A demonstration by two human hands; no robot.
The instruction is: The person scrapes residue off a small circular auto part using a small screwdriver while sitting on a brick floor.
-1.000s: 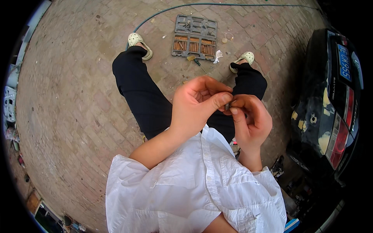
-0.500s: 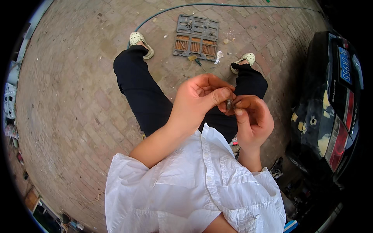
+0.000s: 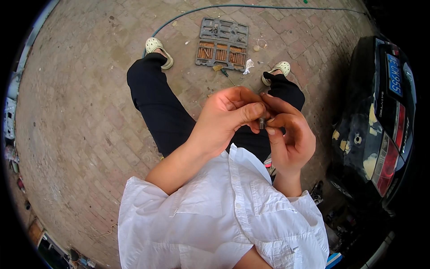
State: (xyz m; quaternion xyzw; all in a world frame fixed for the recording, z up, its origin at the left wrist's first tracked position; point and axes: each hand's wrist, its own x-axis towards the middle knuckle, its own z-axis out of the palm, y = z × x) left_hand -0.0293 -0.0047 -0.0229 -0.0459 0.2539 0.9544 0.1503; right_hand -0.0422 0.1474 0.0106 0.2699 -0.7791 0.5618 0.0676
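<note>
A small dark metal piece (image 3: 262, 123) is held up in front of my lap; my fingertips cover much of it, and its exact kind is not clear. My left hand (image 3: 224, 112) is closed, pinching the piece between thumb and bent fingers. From the other side, the thumb and forefinger of my right hand (image 3: 293, 136) close on its right side. Beyond my hands on the brick ground lies an opened grey tool case (image 3: 221, 44), with rows of rusty bits in its nearer half. A green-handled screwdriver (image 3: 224, 72) rests at its near edge.
White crumpled paper (image 3: 248, 66) lies right of the case. A dark green hose (image 3: 215, 6) curves across the far ground. At the right stands a black car (image 3: 354, 148) with patched paint. My feet in pale clogs (image 3: 159, 51) flank the case.
My right hand's upper fingers have stretched toward the left fingertips, and the metal piece now sits more upright between my hands. The view has shifted slightly.
</note>
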